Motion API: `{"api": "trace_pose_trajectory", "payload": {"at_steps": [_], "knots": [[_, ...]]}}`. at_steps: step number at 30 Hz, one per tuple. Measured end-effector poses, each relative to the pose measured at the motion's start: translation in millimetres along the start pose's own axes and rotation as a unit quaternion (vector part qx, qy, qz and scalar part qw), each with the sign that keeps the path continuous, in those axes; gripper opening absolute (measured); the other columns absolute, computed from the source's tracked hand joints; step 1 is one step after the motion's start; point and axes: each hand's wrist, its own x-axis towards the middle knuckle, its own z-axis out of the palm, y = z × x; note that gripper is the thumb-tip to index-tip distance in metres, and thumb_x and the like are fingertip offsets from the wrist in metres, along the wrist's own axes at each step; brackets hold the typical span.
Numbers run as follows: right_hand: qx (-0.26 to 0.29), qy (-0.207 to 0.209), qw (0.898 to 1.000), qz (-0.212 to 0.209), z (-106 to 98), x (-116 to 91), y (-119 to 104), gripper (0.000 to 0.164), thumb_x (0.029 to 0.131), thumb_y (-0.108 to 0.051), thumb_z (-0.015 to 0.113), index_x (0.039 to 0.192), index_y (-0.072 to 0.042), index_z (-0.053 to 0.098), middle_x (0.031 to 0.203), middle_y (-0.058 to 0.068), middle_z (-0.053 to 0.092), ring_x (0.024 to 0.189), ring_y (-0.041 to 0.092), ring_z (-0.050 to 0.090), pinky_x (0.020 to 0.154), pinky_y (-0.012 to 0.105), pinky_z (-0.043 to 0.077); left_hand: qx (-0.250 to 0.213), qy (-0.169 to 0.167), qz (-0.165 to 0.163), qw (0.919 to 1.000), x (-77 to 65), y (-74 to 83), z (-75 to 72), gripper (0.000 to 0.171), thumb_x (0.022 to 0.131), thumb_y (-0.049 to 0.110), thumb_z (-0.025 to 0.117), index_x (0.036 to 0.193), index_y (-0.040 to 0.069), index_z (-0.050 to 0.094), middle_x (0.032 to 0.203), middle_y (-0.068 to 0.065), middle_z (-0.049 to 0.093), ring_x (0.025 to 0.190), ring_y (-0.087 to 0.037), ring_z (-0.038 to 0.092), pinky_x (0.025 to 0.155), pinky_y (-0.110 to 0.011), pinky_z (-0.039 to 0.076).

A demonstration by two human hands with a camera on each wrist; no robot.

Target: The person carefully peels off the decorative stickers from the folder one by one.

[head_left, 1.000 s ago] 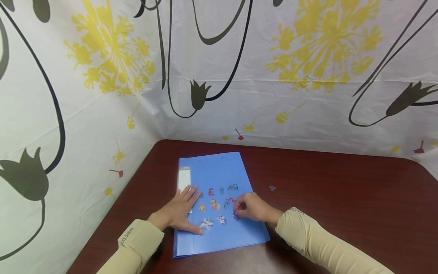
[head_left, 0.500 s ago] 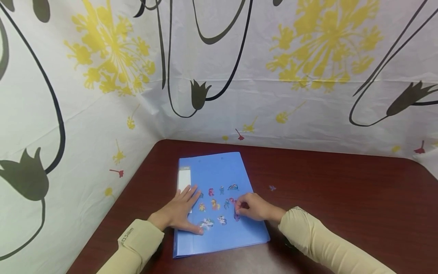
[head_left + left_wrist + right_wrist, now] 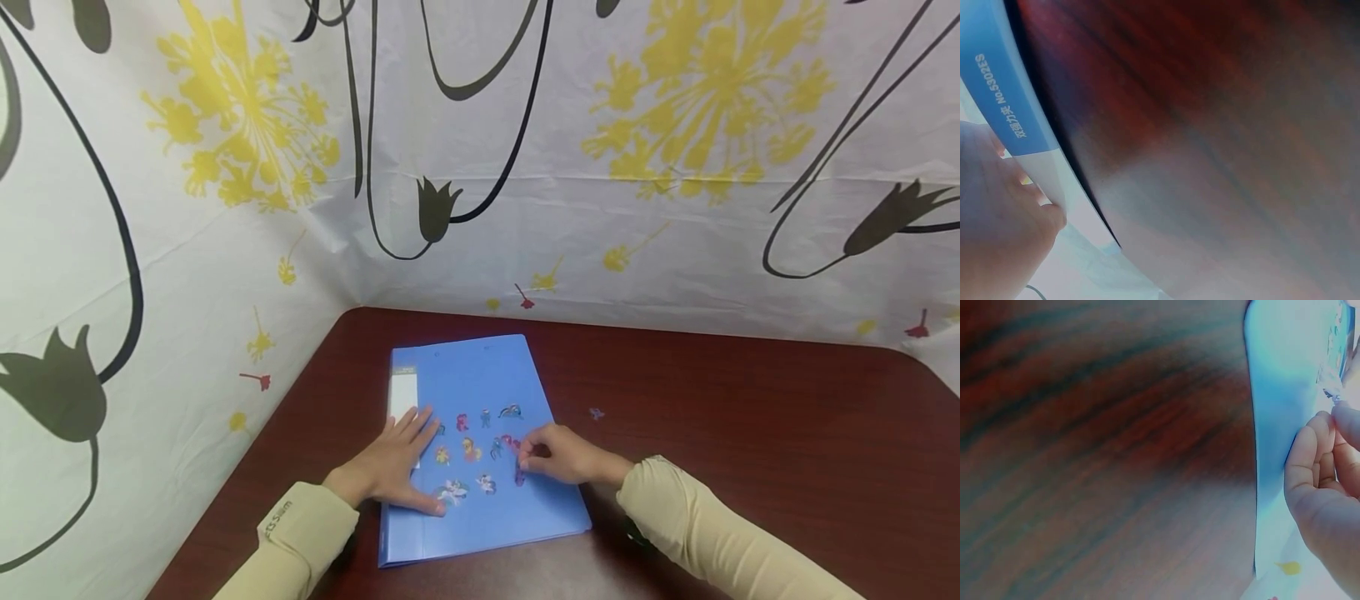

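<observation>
A blue folder point(image 3: 480, 367) lies on the table with several small cartoon pony stickers on its cover, among them a yellow-orange pony point(image 3: 471, 449) and a white pony point(image 3: 486, 483). My left hand point(image 3: 397, 463) rests on the folder's left part, fingers spread and straight, the thumb beside a larger white pony point(image 3: 452, 492). On the right side of the cover, my right hand point(image 3: 558, 454) pinches a small purple pony sticker point(image 3: 519, 477) between thumb and curled fingers. In the right wrist view the fingertips meet at a small shiny piece point(image 3: 1333, 395); its upper part is hidden by the fingers.
A small purple-blue sticker point(image 3: 596, 413) lies on the dark red-brown wooden table point(image 3: 720, 433), right of the folder. A white cloth wall point(image 3: 480, 275) with yellow and grey flower prints borders the table behind and at the left. The folder has a white label point(image 3: 403, 392).
My right hand has moved slightly to the right, and more of the purple pony sticker shows below its fingertips. My left hand and the folder have stayed in place.
</observation>
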Motion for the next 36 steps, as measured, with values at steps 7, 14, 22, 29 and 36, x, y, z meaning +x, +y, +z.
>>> {"api": "trace_pose_trajectory", "payload": {"at_steps": [7, 14, 22, 29, 36], "knots": [[0.057, -0.002, 0.998, 0.032, -8.7, -5.8, 4.9, 0.01, 0.085, -0.01, 0.058, 0.079, -0.009, 0.066, 0.075, -0.004, 0.059, 0.071, 0.014, 0.047, 0.058, 0.022, 0.041, 0.008, -0.002, 0.004, 1.0, 1.4, -0.7, 1.2, 0.115, 0.057, 0.073, 0.06, 0.141, 0.006, 0.02, 0.147, -0.012, 0.011, 0.133, -0.031, 0.004, 0.104, -0.05, 0.008], [0.089, 0.013, 0.993, 0.07, -28.8, -18.3, 17.4, 0.013, 0.088, -0.014, 0.055, 0.085, -0.005, 0.063, 0.071, 0.002, 0.052, 0.068, 0.016, 0.048, 0.058, 0.026, 0.044, 0.007, -0.003, 0.004, 1.0, 2.1, -0.2, 0.9, 0.115, 0.057, 0.073, 0.059, 0.141, 0.006, 0.02, 0.147, -0.012, 0.011, 0.133, -0.03, 0.004, 0.104, -0.05, 0.008], [0.124, 0.03, 0.986, 0.106, -50.9, -37.4, 37.5, 0.015, 0.089, -0.011, 0.052, 0.088, 0.001, 0.061, 0.084, 0.008, 0.06, 0.071, 0.019, 0.049, 0.061, 0.027, 0.047, 0.005, -0.003, 0.003, 1.0, 2.9, 0.0, 1.4, 0.116, 0.056, 0.074, 0.059, 0.141, 0.006, 0.02, 0.147, -0.012, 0.011, 0.133, -0.03, 0.004, 0.104, -0.05, 0.007], [0.115, 0.045, 0.983, 0.137, -65.0, -47.6, 45.7, 0.016, 0.09, -0.01, 0.051, 0.087, 0.003, 0.059, 0.077, 0.006, 0.054, 0.071, 0.017, 0.049, 0.061, 0.028, 0.047, -0.004, -0.003, 0.001, 1.0, 2.9, 0.3, 2.3, 0.116, 0.055, 0.075, 0.059, 0.141, 0.007, 0.019, 0.147, -0.01, 0.01, 0.134, -0.028, 0.003, 0.104, -0.05, 0.007], [0.094, 0.053, 0.976, 0.189, -79.5, -52.8, 56.7, 0.018, 0.091, -0.011, 0.049, 0.089, 0.005, 0.059, 0.073, 0.004, 0.05, 0.069, 0.017, 0.047, 0.06, 0.029, 0.044, -0.001, -0.003, -0.004, 1.0, 1.0, -0.3, 2.2, 0.117, 0.055, 0.076, 0.058, 0.141, 0.008, 0.019, 0.147, -0.01, 0.01, 0.134, -0.028, 0.003, 0.104, -0.049, 0.006]]}}
